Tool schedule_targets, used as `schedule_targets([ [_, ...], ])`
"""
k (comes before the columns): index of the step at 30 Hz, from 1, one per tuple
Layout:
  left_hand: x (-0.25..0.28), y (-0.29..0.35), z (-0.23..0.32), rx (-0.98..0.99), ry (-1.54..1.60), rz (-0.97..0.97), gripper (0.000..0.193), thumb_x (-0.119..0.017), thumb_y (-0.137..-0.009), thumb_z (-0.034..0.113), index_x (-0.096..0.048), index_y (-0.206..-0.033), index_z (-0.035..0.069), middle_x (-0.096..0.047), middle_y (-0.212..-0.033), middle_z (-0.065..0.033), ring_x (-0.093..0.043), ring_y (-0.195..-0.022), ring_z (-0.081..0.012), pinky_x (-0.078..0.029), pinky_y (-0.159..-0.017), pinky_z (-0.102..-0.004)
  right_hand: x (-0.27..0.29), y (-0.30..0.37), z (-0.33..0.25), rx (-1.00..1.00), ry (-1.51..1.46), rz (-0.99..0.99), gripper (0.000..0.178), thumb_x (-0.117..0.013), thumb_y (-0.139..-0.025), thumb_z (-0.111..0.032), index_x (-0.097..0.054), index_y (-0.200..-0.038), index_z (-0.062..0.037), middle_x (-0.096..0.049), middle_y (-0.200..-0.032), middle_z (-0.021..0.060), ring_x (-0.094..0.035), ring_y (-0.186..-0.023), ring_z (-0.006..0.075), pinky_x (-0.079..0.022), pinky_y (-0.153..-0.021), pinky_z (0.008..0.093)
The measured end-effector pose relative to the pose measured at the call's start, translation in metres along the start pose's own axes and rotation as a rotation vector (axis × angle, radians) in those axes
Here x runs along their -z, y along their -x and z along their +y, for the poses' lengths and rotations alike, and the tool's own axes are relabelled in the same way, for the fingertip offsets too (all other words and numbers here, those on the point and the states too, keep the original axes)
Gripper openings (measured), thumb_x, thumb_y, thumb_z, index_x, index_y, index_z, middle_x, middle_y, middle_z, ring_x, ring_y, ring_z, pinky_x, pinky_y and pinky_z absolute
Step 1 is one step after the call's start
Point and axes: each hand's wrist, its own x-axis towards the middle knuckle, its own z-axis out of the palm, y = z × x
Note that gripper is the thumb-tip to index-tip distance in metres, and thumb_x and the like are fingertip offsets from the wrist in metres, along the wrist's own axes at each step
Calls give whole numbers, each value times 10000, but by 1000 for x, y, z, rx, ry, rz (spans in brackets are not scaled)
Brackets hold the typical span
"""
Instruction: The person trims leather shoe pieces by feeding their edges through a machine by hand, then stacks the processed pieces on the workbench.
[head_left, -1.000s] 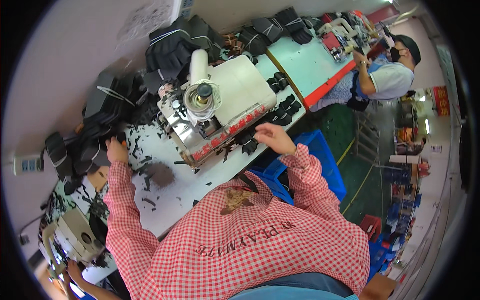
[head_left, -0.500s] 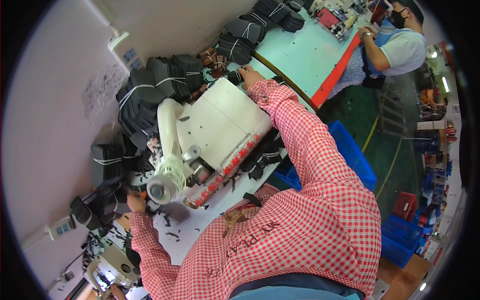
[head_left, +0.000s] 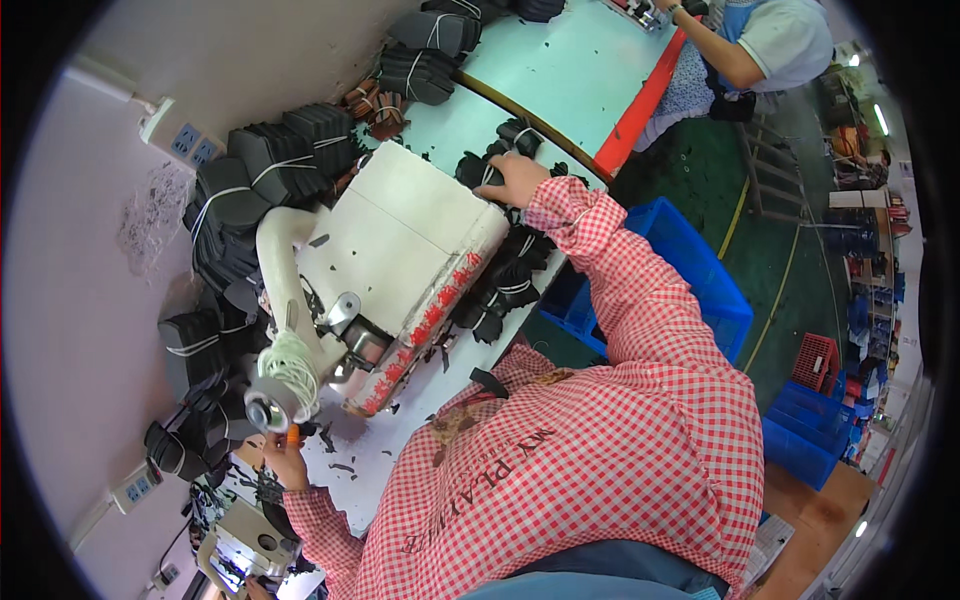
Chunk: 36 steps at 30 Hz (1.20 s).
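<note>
My right hand (head_left: 520, 180) reaches past the far right corner of a cream machine (head_left: 410, 215). Its fingers curl onto a small tied bundle of black pieces (head_left: 474, 171). My left hand (head_left: 286, 464) is by the near left end of the machine, just below its round metal end (head_left: 268, 408) wound with white cord. A small orange object (head_left: 293, 436) shows at its closed fingers; I cannot tell its exact kind. More tied black bundles (head_left: 507, 290) lie along the table on the machine's right side.
Stacks of tied dark grey pieces (head_left: 265, 165) line the wall, with reddish-brown bundles (head_left: 385, 110) beyond. Black scraps litter the white table (head_left: 350, 490). A blue crate (head_left: 690, 260) stands on the floor to the right. A co-worker (head_left: 770, 45) sits at the far table.
My right hand has come nearer along the machine's far edge with a black bundle at its fingers. My left hand has left the dark stacks and moved toward the machine's end. The view has shifted.
</note>
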Motion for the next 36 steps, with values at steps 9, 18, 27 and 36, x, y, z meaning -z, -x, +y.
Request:
schedule_targets([
  [9, -18, 105, 90, -121, 367, -43, 90, -679, -837, 1, -597, -860, -27, -597, -778, -28, -578, -709, -90, -478, -650, -228, 31, 157, -130, 239, -1074, -106, 381, -604, -921, -265, -589, -1155, 35, -666, -1029, 123, -663, -884, 201, -525, -757, 313],
  [18, -40, 145, 106, -496, 217, 30, 89, -708, -790, 16, -651, -856, -3, -625, -792, -81, -628, -707, -171, -494, -641, -282, -95, 225, -304, 195, -1428, -1069, 366, -520, -974, -351, -559, -1106, -11, -649, -981, 102, -665, -851, 199, -552, -684, 322],
  [27, -20, 95, -22, 33, 1562, -64, 42, -554, -919, 72, -577, -934, 39, -530, -635, 6, -483, -529, -92, -376, -484, -240, -97, 256, -325, 606, -894, -1015, 489, -511, -960, -424, -503, -1213, -5, -612, -1015, 128, -605, -868, 199, -502, -749, 341],
  [36, -44, -11, -32, -225, 42, 476, 147, -596, -864, 130, -582, -956, 16, -635, -822, -208, -611, -780, -430, -485, -694, -461, -107, 262, -288, 543, -580, -544, 738, -602, -887, -419, -332, -1352, 87, -541, -1188, 304, -565, -1089, 399, -433, -944, 411],
])
